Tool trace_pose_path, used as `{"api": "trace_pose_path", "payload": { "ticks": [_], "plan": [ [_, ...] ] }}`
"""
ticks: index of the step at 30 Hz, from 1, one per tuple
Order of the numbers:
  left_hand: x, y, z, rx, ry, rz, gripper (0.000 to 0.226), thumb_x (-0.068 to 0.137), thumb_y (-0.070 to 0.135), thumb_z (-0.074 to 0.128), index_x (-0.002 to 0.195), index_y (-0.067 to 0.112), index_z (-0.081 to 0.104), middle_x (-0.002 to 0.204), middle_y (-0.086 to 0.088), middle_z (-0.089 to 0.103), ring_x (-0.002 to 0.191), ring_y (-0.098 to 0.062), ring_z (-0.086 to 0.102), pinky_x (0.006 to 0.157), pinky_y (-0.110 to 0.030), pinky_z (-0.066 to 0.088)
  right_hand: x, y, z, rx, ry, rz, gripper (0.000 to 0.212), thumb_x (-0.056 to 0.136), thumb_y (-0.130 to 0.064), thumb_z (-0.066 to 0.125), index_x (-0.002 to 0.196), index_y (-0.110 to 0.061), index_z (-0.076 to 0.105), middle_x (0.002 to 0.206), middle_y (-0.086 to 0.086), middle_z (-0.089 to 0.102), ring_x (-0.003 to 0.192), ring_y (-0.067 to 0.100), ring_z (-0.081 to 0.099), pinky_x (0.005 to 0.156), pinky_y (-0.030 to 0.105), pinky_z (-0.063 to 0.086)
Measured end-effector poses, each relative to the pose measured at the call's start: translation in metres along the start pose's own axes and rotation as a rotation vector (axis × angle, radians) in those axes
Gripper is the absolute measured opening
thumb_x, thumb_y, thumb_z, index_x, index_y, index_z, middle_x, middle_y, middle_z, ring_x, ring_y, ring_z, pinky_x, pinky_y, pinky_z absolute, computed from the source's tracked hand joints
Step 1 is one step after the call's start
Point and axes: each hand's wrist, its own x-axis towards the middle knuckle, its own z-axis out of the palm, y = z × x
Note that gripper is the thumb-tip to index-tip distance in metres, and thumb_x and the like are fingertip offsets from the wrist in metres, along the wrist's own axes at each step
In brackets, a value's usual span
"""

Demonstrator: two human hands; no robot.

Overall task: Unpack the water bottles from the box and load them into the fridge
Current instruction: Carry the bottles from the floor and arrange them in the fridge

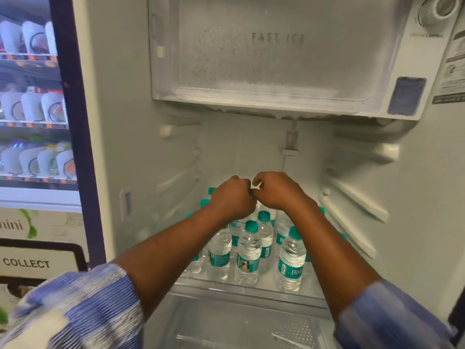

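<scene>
Done: many water bottles (247, 250) stand upright on the shelf (266, 280) of the fridge (141, 147).
Left: the box is out of view, so I cannot say how many remain.
Hands: my left hand (231, 197) and right hand (279, 191) are close together over the back row, with fingers curled. Whether they grip a bottle is hidden.

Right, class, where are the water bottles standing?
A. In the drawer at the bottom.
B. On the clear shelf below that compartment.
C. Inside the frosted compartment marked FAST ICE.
B: the water bottles stand upright on the clear shelf, under the frosted compartment and above the drawer.
</scene>
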Motion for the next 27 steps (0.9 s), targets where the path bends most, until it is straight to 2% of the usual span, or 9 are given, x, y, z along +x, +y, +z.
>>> {"api": "trace_pose_path", "payload": {
  "ticks": [2, 6, 9, 12, 15, 17, 20, 25, 27],
  "plan": [
    [-0.017, -0.006, -0.012, 0.003, 0.015, 0.020, 0.035, 0.087, 0.033, 0.063, 0.119, 0.019, 0.064, 0.116, -0.007, 0.060, 0.103, -0.026, 0.061, 0.085, -0.036, 0.052, -0.025, -0.016, -0.006, 0.007, 0.014, -0.044, 0.028, 0.094, -0.041, 0.058, 0.115, -0.025, 0.066, 0.110, 0.001, 0.068, 0.093, 0.020, 0.063, 0.083, 0.034, 0.053],
    [-0.061, -0.026, -0.036, 0.000, 0.005, 0.052, 0.032, 0.088, 0.033, 0.064, 0.119, 0.025, 0.063, 0.116, -0.003, 0.059, 0.106, -0.024, 0.059, 0.080, -0.029, 0.045, -0.067, -0.040, -0.003, 0.082, 0.066, -0.099, 0.016, 0.091, -0.045, 0.059, 0.094, -0.030, 0.064, 0.091, -0.007, 0.068, 0.085, 0.016, 0.062, 0.079, 0.033, 0.053],
    [-0.102, -0.047, -0.054, -0.016, -0.032, 0.069, 0.029, 0.089, 0.034, 0.064, 0.117, 0.028, 0.064, 0.112, 0.000, 0.062, 0.101, -0.021, 0.060, 0.083, -0.031, 0.050, -0.092, -0.059, 0.010, 0.172, 0.025, -0.185, 0.014, 0.090, -0.042, 0.062, 0.086, -0.029, 0.061, 0.079, -0.009, 0.065, 0.074, 0.011, 0.061, 0.073, 0.034, 0.054],
    [-0.147, -0.075, -0.066, -0.034, -0.070, 0.061, 0.024, 0.088, 0.027, 0.062, 0.112, 0.030, 0.066, 0.105, 0.005, 0.065, 0.090, -0.014, 0.062, 0.081, -0.033, 0.053, -0.113, -0.080, 0.032, 0.312, -0.037, -0.287, 0.014, 0.087, -0.041, 0.066, 0.083, -0.029, 0.059, 0.073, -0.009, 0.064, 0.066, 0.007, 0.061, 0.068, 0.034, 0.055],
    [-0.194, -0.105, -0.072, -0.047, -0.081, 0.015, 0.027, 0.087, 0.019, 0.056, 0.109, 0.030, 0.067, 0.098, 0.009, 0.067, 0.084, -0.009, 0.062, 0.078, -0.032, 0.054, -0.131, -0.106, 0.060, 0.500, -0.166, -0.367, 0.012, 0.086, -0.035, 0.071, 0.084, -0.028, 0.061, 0.073, -0.008, 0.064, 0.064, 0.008, 0.060, 0.062, 0.021, 0.050],
    [-0.226, -0.126, -0.073, -0.047, -0.111, -0.039, 0.025, 0.087, 0.023, 0.056, 0.108, 0.031, 0.067, 0.094, 0.011, 0.068, 0.079, -0.007, 0.062, 0.073, -0.031, 0.054, -0.144, -0.124, 0.081, 0.567, -0.255, -0.416, 0.011, 0.087, -0.034, 0.071, 0.085, -0.027, 0.062, 0.073, -0.008, 0.064, 0.064, 0.007, 0.060, 0.059, 0.017, 0.048],
    [-0.271, -0.161, -0.070, -0.084, -0.155, -0.130, 0.020, 0.086, 0.029, 0.057, 0.103, 0.033, 0.067, 0.085, 0.014, 0.068, 0.072, -0.003, 0.063, 0.068, -0.030, 0.054, -0.163, -0.151, 0.117, 0.628, -0.399, -0.488, 0.008, 0.088, -0.033, 0.071, 0.087, -0.028, 0.064, 0.076, -0.008, 0.066, 0.066, 0.007, 0.061, 0.060, 0.020, 0.050],
    [-0.350, -0.234, -0.050, -0.183, -0.192, -0.355, 0.017, 0.089, 0.027, 0.065, 0.105, 0.031, 0.069, 0.089, 0.013, 0.068, 0.075, 0.000, 0.063, 0.066, -0.020, 0.050, -0.199, -0.201, 0.187, 0.695, -0.665, -0.566, 0.006, 0.089, -0.030, 0.070, 0.091, -0.027, 0.066, 0.077, -0.008, 0.066, 0.069, 0.008, 0.063, 0.061, 0.020, 0.053],
    [-0.385, -0.263, -0.034, -0.212, -0.218, -0.464, 0.017, 0.088, 0.027, 0.066, 0.105, 0.028, 0.070, 0.089, 0.012, 0.069, 0.074, -0.001, 0.063, 0.065, -0.021, 0.049, -0.215, -0.222, 0.224, 0.701, -0.743, -0.558, 0.005, 0.088, -0.029, 0.071, 0.090, -0.027, 0.067, 0.076, -0.008, 0.066, 0.068, 0.006, 0.063, 0.061, 0.020, 0.053]
  ]
}}
